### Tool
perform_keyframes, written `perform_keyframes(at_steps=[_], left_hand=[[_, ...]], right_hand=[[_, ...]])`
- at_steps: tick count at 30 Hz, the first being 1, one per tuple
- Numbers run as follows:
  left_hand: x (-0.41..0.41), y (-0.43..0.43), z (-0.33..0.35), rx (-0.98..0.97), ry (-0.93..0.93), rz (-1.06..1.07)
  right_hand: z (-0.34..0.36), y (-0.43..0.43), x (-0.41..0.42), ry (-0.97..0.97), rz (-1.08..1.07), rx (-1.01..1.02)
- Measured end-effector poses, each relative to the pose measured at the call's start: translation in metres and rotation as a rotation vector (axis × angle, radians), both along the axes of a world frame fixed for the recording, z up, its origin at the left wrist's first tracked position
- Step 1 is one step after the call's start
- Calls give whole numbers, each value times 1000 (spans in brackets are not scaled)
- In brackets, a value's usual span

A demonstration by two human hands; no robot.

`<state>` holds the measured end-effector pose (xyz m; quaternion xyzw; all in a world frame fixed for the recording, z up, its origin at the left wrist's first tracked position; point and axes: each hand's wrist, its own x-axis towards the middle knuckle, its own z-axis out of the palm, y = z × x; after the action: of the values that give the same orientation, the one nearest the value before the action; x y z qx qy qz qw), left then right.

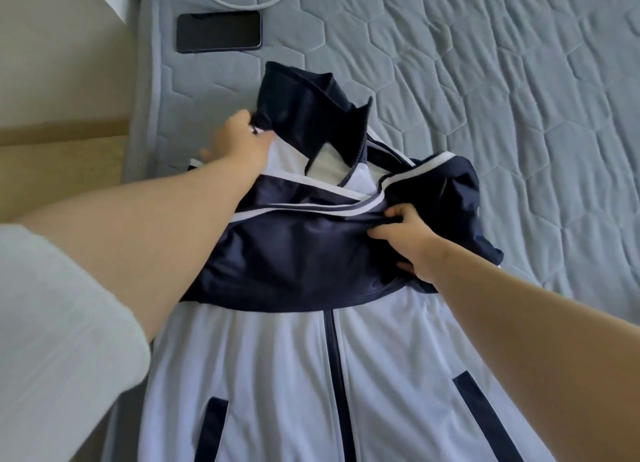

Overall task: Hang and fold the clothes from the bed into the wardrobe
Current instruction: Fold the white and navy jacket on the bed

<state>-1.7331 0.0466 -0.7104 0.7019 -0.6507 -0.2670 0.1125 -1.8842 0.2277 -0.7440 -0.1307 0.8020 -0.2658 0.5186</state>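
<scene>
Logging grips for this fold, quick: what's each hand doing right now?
Left hand: grips the jacket near its navy collar.
Right hand: pinches the jacket's navy chest fabric.

Bedroom: quilted mattress [485, 80], phone [219, 31]

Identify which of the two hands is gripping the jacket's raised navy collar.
The left hand, nearest the phone, grips the collar; the right hand instead pinches the white-striped navy fold lying across the jacket.
</scene>
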Motion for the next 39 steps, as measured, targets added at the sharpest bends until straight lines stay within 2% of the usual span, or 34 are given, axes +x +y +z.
perform_keyframes(at_steps=[2, 4, 5, 6, 7, 10, 13, 15, 16, 18, 19, 20, 22, 25, 28, 30, 32, 34, 36, 39], left_hand=[[-1, 3, 1, 19, -51, 41], [-13, 15, 8, -133, -174, 9], [-22, 22, 12, -234, -151, -51], [-33, 30, 14, -255, -65, -132], [-44, 38, 17, -176, 42, -199], [-69, 54, 25, 305, 235, -228], [-84, 56, 25, 472, 297, -231], [-89, 59, 27, 512, 466, -110], [-91, 58, 26, 542, 608, 8], [-89, 56, 27, 561, 852, 253], [-87, 56, 27, 539, 897, 292], [-87, 56, 27, 504, 882, 284], [-88, 56, 18, 372, 736, 211], [-100, 62, 11, 208, 524, 172], [-113, 78, 11, -151, 103, 100], [-118, 94, 8, -347, 17, -149], [-119, 110, -2, -325, -46, -491], [-109, 116, -16, -211, -183, -752], [-90, 116, -28, -173, -314, -815], [-62, 122, -32, -326, -360, -695]], right_hand=[[13, 0, -6, 312, 118, -67], [31, -3, -14, 663, 130, -176], [38, -4, -18, 784, 124, -209], [43, -6, -25, 879, 137, -212], [48, -8, -32, 948, 191, -167], [56, -10, -52, 972, 483, 84], [56, -10, -68, 874, 621, 236], [53, -8, -76, 755, 575, 218], [53, -6, -80, 719, 512, 165], [53, 0, -88, 713, 314, 27], [54, 2, -93, 727, 191, -32], [56, 4, -99, 755, 70, -86], [59, 4, -110, 795, -139, -192], [56, 5, -122, 671, -373, -298], [38, 13, -127, 428, -498, -134], [23, 25, -126, 296, -462, 52], [12, 40, -127, 297, -347, 138], [10, 51, -134, 390, -326, 137], [13, 61, -141, 442, -375, 159], [21, 73, -134, 631, -276, 227]])
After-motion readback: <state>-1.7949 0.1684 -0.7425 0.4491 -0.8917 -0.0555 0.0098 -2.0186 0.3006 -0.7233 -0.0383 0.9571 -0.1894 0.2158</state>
